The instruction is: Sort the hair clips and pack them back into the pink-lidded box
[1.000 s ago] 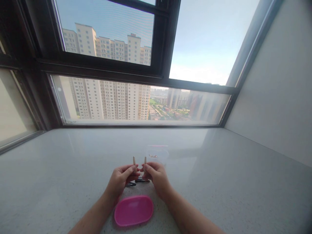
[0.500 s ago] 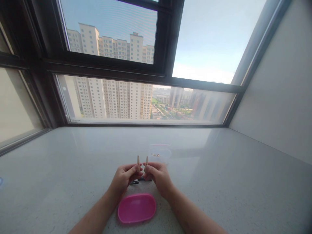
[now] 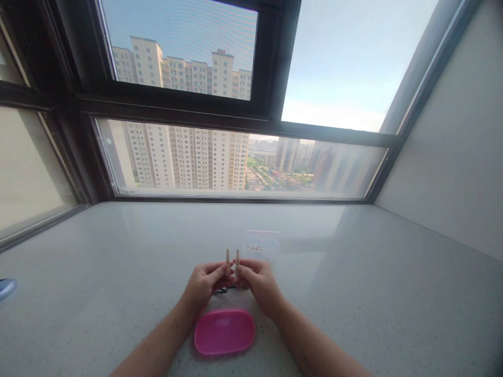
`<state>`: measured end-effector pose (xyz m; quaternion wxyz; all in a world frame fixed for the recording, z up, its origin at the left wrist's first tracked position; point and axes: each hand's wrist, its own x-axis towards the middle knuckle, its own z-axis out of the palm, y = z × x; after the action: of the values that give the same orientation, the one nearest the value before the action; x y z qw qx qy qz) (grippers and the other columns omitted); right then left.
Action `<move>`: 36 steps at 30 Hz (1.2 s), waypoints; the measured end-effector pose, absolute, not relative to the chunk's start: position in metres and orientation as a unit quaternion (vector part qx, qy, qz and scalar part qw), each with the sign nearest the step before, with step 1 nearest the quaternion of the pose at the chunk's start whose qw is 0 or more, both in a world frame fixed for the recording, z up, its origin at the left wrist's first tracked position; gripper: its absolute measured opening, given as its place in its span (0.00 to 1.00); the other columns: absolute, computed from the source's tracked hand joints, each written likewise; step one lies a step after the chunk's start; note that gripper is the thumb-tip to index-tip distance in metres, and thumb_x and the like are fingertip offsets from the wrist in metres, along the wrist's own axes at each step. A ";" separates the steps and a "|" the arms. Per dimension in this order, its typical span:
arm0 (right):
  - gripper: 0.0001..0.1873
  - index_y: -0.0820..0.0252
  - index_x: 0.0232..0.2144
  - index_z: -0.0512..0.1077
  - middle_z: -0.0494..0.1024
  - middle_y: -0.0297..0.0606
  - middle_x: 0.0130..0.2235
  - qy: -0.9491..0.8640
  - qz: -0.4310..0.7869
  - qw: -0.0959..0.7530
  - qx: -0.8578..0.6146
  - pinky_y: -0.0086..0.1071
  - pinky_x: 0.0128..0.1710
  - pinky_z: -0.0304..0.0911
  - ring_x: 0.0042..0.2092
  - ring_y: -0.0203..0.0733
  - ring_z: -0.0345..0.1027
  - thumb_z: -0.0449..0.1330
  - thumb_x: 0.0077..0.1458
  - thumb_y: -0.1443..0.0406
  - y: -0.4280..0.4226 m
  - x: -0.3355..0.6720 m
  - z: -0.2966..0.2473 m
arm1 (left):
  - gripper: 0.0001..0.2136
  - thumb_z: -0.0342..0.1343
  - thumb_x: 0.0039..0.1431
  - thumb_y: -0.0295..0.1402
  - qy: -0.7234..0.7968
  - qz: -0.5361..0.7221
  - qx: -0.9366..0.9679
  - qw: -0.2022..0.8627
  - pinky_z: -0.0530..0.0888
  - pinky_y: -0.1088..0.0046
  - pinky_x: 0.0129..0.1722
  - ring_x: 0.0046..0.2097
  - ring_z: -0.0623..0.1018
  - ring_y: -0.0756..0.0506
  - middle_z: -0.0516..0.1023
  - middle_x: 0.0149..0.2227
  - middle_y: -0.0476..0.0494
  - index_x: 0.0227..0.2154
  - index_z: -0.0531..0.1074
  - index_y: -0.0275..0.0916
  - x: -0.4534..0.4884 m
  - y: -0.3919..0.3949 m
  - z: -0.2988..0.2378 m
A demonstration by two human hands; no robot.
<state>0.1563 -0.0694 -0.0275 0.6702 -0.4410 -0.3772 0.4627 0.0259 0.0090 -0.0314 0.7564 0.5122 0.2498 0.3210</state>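
Observation:
My left hand (image 3: 209,277) pinches a slim beige hair clip (image 3: 228,257) upright between thumb and fingers. Close beside it, my right hand (image 3: 257,280) grips a second beige hair clip (image 3: 237,257), also upright, with a narrow gap between the two. Behind and below the fingers, a black hair clip (image 3: 221,291) lies on the counter, and more dark clip is partly hidden by my right hand. Nearer to me, between my forearms, stands a shallow pink dish (image 3: 225,332) with nothing in it.
Beyond my hands lies a clear zip bag (image 3: 269,243) with small clip-like pieces (image 3: 253,247) on or in it. A pale blue rounded object (image 3: 7,288) sits at the far left of the speckled counter (image 3: 373,293). The dark window frame (image 3: 236,199) bounds the counter's back.
The view has shifted slightly, showing more of the blue object at left. Both hands keep their clips, which now stand a little closer together and more parallel.

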 end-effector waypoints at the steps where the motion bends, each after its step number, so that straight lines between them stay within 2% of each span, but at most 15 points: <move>1: 0.17 0.65 0.34 0.76 0.76 0.40 0.24 -0.380 0.463 0.668 -0.441 0.27 0.24 0.62 0.24 0.34 0.67 0.64 0.43 0.59 -0.069 0.156 -0.027 | 0.14 0.63 0.43 0.37 0.247 0.320 0.513 0.757 0.72 0.72 0.31 0.28 0.76 0.47 0.78 0.24 0.41 0.30 0.78 0.32 0.026 0.009 -0.031; 8: 0.18 0.65 0.35 0.76 0.77 0.40 0.25 -0.395 0.449 0.665 -0.447 0.28 0.25 0.63 0.24 0.35 0.67 0.63 0.43 0.59 -0.069 0.156 -0.028 | 0.13 0.60 0.47 0.37 0.241 0.308 0.540 0.745 0.70 0.76 0.27 0.27 0.76 0.47 0.78 0.24 0.39 0.32 0.77 0.31 0.025 0.008 -0.031; 13: 0.17 0.64 0.35 0.77 0.77 0.41 0.26 -0.412 0.442 0.658 -0.450 0.27 0.24 0.63 0.25 0.35 0.67 0.63 0.44 0.59 -0.070 0.156 -0.025 | 0.14 0.60 0.47 0.37 0.241 0.310 0.550 0.737 0.70 0.75 0.28 0.28 0.76 0.47 0.79 0.25 0.40 0.34 0.77 0.32 0.025 0.008 -0.033; 19: 0.17 0.65 0.35 0.76 0.75 0.38 0.23 -0.427 0.439 0.650 -0.450 0.26 0.23 0.63 0.23 0.33 0.65 0.63 0.44 0.59 -0.068 0.156 -0.029 | 0.16 0.61 0.46 0.38 0.259 0.311 0.564 0.720 0.71 0.74 0.27 0.27 0.76 0.47 0.79 0.24 0.41 0.35 0.77 0.31 0.026 0.010 -0.034; 26: 0.19 0.65 0.34 0.75 0.74 0.36 0.23 -0.395 0.439 0.668 -0.452 0.26 0.21 0.63 0.21 0.33 0.66 0.66 0.38 0.59 -0.066 0.155 -0.030 | 0.17 0.61 0.45 0.38 0.265 0.309 0.577 0.707 0.71 0.75 0.27 0.27 0.76 0.47 0.80 0.25 0.39 0.37 0.77 0.31 0.026 0.008 -0.032; 36: 0.17 0.67 0.33 0.76 0.75 0.39 0.20 -0.407 0.439 0.658 -0.457 0.26 0.22 0.62 0.22 0.34 0.66 0.64 0.42 0.60 -0.068 0.156 -0.027 | 0.18 0.61 0.45 0.39 0.270 0.308 0.577 0.707 0.71 0.76 0.27 0.27 0.77 0.47 0.80 0.24 0.39 0.37 0.76 0.31 0.025 0.008 -0.033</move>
<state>0.1555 -0.0684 -0.0271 0.6580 -0.4572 -0.4071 0.4386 0.0255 0.0081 -0.0329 0.7069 0.5766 0.2703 0.3080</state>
